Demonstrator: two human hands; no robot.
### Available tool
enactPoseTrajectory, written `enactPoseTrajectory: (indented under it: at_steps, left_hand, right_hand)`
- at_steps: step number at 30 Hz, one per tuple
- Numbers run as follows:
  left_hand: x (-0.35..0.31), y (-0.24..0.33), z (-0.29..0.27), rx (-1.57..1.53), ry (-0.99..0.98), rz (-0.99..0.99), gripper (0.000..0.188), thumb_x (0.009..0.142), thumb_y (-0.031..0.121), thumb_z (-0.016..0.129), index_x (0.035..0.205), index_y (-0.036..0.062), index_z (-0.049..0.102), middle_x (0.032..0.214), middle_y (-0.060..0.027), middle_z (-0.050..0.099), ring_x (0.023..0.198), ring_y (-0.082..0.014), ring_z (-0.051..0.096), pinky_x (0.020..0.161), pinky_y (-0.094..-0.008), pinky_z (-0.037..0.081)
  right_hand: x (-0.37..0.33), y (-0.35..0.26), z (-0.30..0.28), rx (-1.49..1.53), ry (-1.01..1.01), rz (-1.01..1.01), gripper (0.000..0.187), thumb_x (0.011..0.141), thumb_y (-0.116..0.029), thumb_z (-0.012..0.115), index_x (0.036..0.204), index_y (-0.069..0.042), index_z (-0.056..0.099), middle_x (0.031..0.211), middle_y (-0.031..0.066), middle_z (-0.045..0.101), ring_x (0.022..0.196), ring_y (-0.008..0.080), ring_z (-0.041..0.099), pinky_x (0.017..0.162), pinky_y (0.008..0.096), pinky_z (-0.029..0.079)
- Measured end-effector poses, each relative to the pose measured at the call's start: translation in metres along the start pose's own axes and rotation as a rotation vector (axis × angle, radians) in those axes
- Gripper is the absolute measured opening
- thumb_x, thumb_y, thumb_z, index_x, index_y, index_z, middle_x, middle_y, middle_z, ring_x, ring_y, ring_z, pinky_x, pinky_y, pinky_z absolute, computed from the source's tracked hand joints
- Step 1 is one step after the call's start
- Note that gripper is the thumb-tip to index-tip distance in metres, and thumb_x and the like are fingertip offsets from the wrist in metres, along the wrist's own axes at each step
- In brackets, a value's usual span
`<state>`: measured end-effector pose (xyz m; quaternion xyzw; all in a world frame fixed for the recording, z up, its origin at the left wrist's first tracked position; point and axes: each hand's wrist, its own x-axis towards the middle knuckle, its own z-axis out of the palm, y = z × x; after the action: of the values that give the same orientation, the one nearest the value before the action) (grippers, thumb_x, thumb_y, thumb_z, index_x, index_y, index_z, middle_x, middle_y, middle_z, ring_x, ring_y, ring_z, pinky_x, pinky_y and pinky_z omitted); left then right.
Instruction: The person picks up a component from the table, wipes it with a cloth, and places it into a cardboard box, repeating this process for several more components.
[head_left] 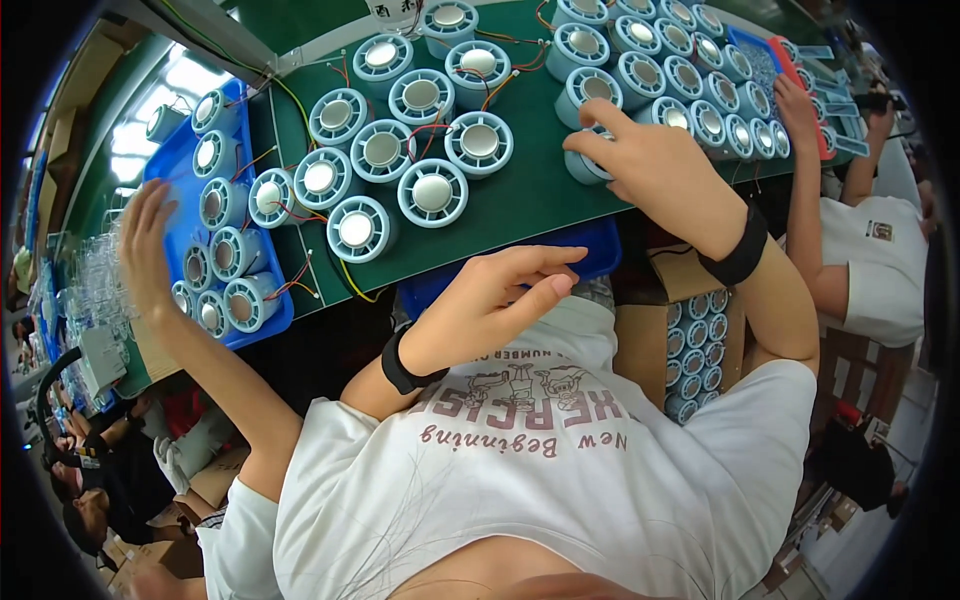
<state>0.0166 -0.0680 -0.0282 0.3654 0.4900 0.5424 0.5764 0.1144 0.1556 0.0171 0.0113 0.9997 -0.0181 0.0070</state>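
Note:
My right hand [665, 165] is closed on a light-blue round housing [582, 172] near the table's front edge; the fingers cover much of its top. Another housing [590, 92] with a silver disc stands just beyond my fingertips. In front of my shirt hovers my left hand [490, 305], fingers stretched out and nothing visible in it. Both wrists wear black bands. Ahead of the left hand a group of similar housings [432, 194] stands upright on the green tabletop [530, 205], discs up, with thin red, black and yellow wires among them.
More housings [683, 76] crowd the far right. A blue tray [285, 315] of housings lies left, beside a co-worker's hand [148, 250]. Another co-worker's hand [795, 105] is at a red-edged tray [790, 75]. Below the table stand a blue bin [600, 250] and a cardboard box [640, 345] of round parts.

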Motion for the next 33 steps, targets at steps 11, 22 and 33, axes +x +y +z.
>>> enactPoseTrajectory:
  at_steps: [11,22,33]
  left_hand:
    - [-0.007,0.014,-0.007,0.411,0.106,0.175,0.037,0.096,0.012,0.056,0.131,0.0002,0.053,0.113,-0.0123,0.063,0.104,-0.0192,0.064,0.085,-0.0290,0.052]
    - [0.022,-0.003,-0.008,0.070,0.210,0.129,0.065,0.095,0.010,0.057,0.151,0.0087,0.022,0.132,-0.0193,0.050,0.100,-0.0182,0.063,0.084,-0.0287,0.052]
    - [0.022,0.000,-0.010,-0.115,0.233,0.176,0.077,0.094,0.005,0.057,0.154,0.0138,0.010,0.142,-0.0232,0.038,0.108,-0.0230,0.062,0.089,-0.0315,0.051]
  right_hand:
    - [0.013,-0.006,-0.026,0.083,0.044,-0.023,0.054,0.073,-0.007,0.074,0.123,-0.014,0.055,0.110,0.0060,0.054,0.077,0.0274,0.065,0.064,0.0348,0.053]
    - [0.133,0.018,0.014,0.054,-0.017,-0.067,0.058,0.074,-0.011,0.074,0.128,-0.016,0.053,0.099,0.0081,0.062,0.086,0.0276,0.064,0.074,0.0369,0.052]
    - [0.079,0.038,-0.061,0.183,0.051,-0.035,0.066,0.068,-0.021,0.081,0.128,-0.011,0.056,0.099,0.0103,0.065,0.085,0.0241,0.064,0.072,0.0335,0.050]
